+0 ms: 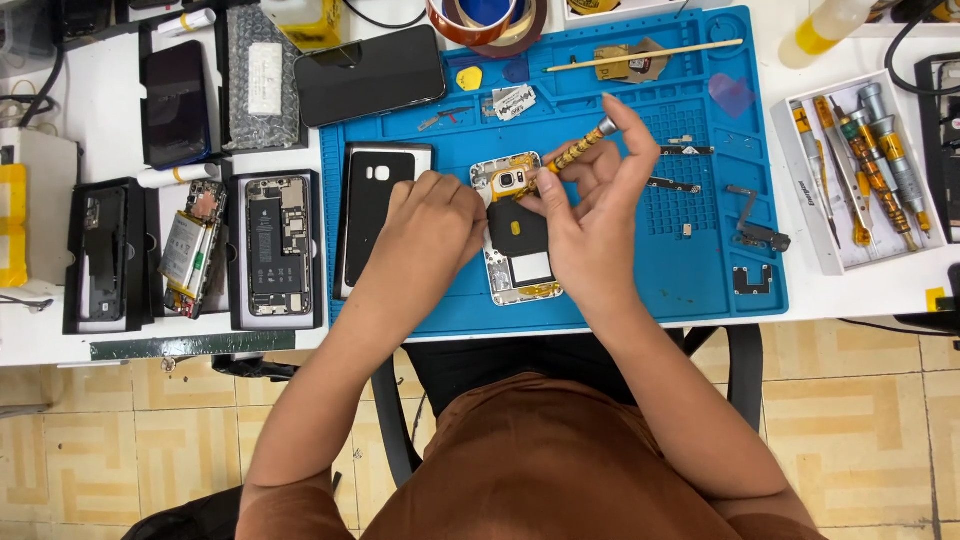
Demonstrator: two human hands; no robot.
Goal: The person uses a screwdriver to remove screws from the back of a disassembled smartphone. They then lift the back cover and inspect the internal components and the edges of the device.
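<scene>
Right hand (pixel 598 225) gripping yellow screwdriver (pixel 578 153), tip at opened phone (pixel 517 232); left hand (pixel 432 222) closed, steadying phone on blue mat (pixel 700 280). Best kept vertical, pressed lightly, phone pinned flat.

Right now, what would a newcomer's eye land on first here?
The bright blue repair mat fills the desk's middle. On it lies an opened smartphone, steadied by the left hand, while the right hand sets a yellow precision screwdriver near its camera. Left of the mat sit more dismantled phones in black trays.
</scene>
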